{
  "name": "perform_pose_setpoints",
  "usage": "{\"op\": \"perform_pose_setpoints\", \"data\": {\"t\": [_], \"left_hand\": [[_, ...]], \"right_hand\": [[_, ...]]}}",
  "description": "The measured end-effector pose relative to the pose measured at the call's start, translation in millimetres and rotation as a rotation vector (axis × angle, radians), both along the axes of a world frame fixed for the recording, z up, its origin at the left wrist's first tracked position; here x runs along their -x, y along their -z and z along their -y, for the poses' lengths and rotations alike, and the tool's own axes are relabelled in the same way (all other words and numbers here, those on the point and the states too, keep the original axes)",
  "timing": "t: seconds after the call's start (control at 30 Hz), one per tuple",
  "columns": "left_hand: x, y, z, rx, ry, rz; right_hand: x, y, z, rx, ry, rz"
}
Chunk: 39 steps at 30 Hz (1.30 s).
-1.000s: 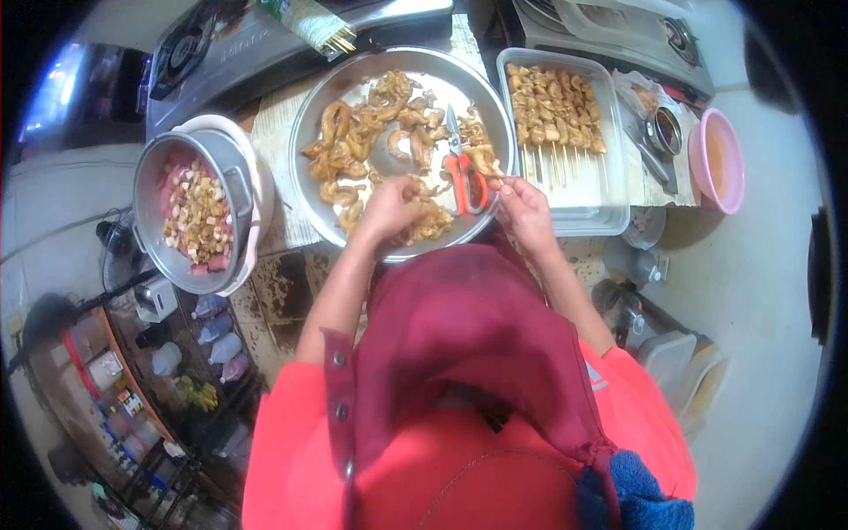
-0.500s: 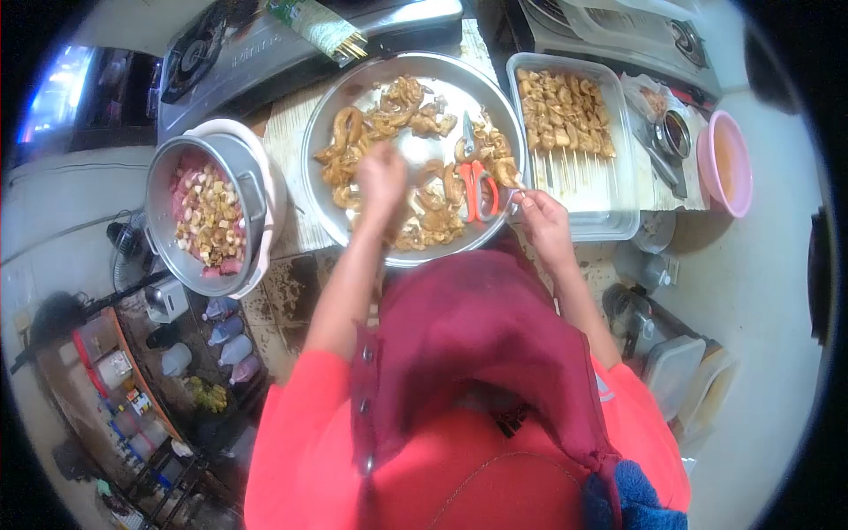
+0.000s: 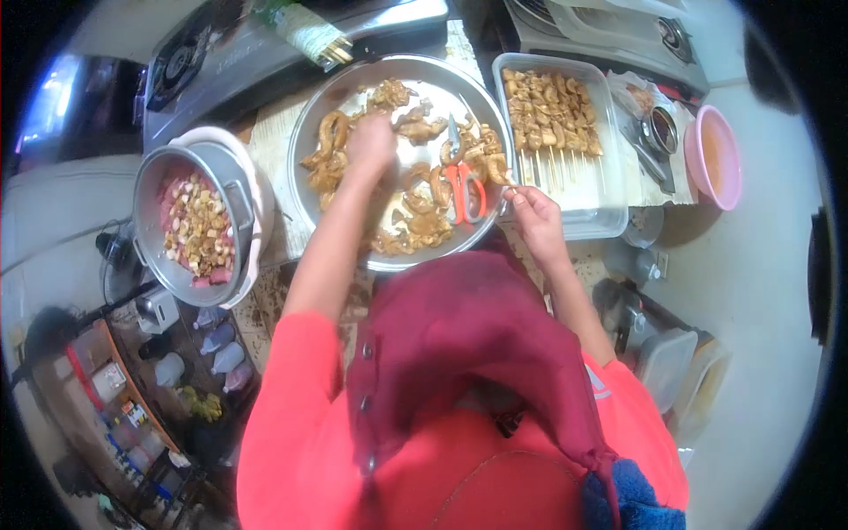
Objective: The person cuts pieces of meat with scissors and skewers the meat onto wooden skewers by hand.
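Note:
A wide metal basin (image 3: 311, 99) holds brown marinated meat pieces (image 3: 415, 231). My left hand (image 3: 371, 146) is in the basin's left part, over the meat, with fingers curled down; what they grip is hidden. My right hand (image 3: 535, 212) pinches the end of a thin skewer at the basin's right rim. Meat threaded on this skewer (image 3: 496, 164) rests inside the basin, its far end pointing up and left. Scissors with orange handles (image 3: 465, 190) lie among the meat, blades away from me, close to the skewer.
Right of the basin, a clear plastic container (image 3: 609, 199) holds several finished meat skewers (image 3: 554, 110). A pink bowl (image 3: 714, 159) stands farther right. At left is a metal pot (image 3: 146, 216) of pale chunks and pink meat. Bundled skewers (image 3: 309, 35) lie near the stove (image 3: 225, 75).
My left hand has moved up in the basin, to the meat at the upper left. My right hand keeps its pinch on the skewer. The view has shifted slightly.

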State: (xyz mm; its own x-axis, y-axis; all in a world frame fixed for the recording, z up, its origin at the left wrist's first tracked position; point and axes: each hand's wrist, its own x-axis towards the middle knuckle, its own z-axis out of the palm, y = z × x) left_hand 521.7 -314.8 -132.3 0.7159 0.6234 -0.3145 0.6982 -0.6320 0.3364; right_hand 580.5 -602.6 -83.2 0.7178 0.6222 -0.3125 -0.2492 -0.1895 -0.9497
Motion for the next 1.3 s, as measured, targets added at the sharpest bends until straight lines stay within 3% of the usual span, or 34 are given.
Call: {"op": "perform_pose_setpoints", "data": {"t": [0.03, 0.13, 0.17, 0.27, 0.3, 0.43, 0.57, 0.7, 0.83, 0.93, 1.3], "left_hand": [[-2.6, -5.7, -1.4, 0.055, -0.031, -0.092], [-10.5, -31.8, 26.3, -0.193, 0.102, 0.338], [-21.9, -36.1, 32.7, -0.055, 0.170, 0.416], [-46.6, -25.5, 58.8, 0.003, 0.183, 0.088], [-44.1, -2.3, 57.7, -0.234, 0.240, 0.199], [-38.9, 12.2, 37.2, 0.030, 0.239, 0.096], [-16.2, 10.1, 21.7, 0.109, 0.199, 0.250], [-1.2, -4.6, 13.4, 0.762, -0.301, 0.604], [19.4, -18.9, 14.9, 1.307, -0.560, 0.902], [26.7, -31.8, 21.6, 1.507, -0.692, 0.977], [34.8, -31.2, 28.5, 1.567, -0.682, 1.031]], "right_hand": [[-1.9, -0.4, 2.0, -0.003, 0.021, -0.006], [-3.2, -3.6, 11.7, 0.038, 0.066, -0.062], [-3.5, -1.7, 12.1, 0.049, 0.079, -0.077], [-1.1, -1.5, 11.4, 0.050, 0.076, -0.077], [-2.0, -2.7, 12.0, 0.046, 0.072, -0.059], [-2.5, -6.9, 16.4, 0.039, 0.085, 0.002], [-1.6, -8.7, 17.4, 0.034, 0.107, -0.043], [2.3, 0.2, 16.9, 0.011, 0.058, -0.025], [5.2, -10.0, 9.1, -0.001, -0.038, -0.010], [11.8, -19.5, 4.0, -0.065, -0.138, 0.057], [9.4, -37.9, 0.0, -0.093, -0.271, 0.052]]}}
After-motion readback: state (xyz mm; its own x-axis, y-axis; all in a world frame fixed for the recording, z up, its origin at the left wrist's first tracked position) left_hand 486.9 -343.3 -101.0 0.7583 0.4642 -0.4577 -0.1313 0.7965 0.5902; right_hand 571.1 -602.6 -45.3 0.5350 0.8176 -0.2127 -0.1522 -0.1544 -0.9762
